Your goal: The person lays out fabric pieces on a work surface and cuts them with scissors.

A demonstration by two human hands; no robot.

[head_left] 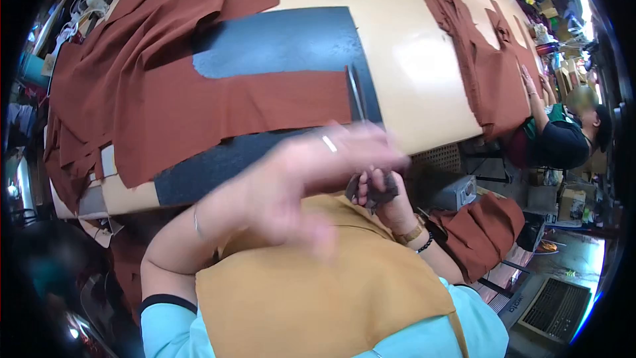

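Note:
My left hand [311,172], blurred by motion, passes in front of my apron [318,285] near the table's front edge. Its thumb is spread well away from the fingers, and nothing shows in it. Just to the right, my right hand [391,202] is closed around a crumpled dark grey piece [381,193], apparently cloth. Ahead of both hands a rust-brown fabric panel [278,103] lies flat over a dark blue-black mat [285,40]. A slim, shiny metal tool [356,89] rests along the panel's right end; its near end is hidden behind my left hand.
More rust-brown fabric [146,59] is heaped on the left of the pale table [417,59]. At the right, a co-worker [563,132] has hands on another rust-brown pile [490,73]. Folded brown fabric [480,235] lies beside my right arm, near a grey metal box [457,192].

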